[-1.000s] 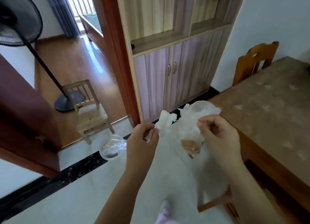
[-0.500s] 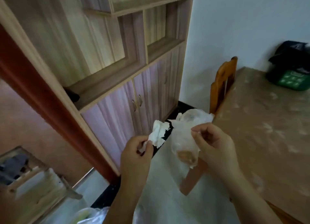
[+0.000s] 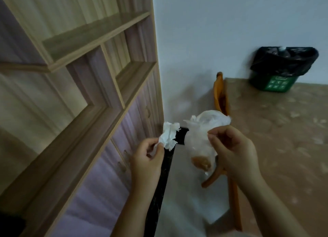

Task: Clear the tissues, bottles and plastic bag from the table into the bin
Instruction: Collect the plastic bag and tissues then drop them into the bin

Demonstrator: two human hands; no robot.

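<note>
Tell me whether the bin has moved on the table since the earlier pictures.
Cannot tell. The bin sits at the table's far end by the wall, as before; only the camera turned.

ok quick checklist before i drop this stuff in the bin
1. Tissue gripped in left hand: ok, pinched at its lower end.
2. Plastic bag gripped in right hand: ok, fingers closed on it, brown scraps at its bottom.
3. Bin in view: ok, on the far end of the table by the wall.
4. Bin mouth open: ok, black liner folded over the rim, no lid seen.
5. Hands over the bin: not ok, both are short of it, near the table's close edge.
6. Room left in the bin: cannot tell, the inside is dark.
</note>
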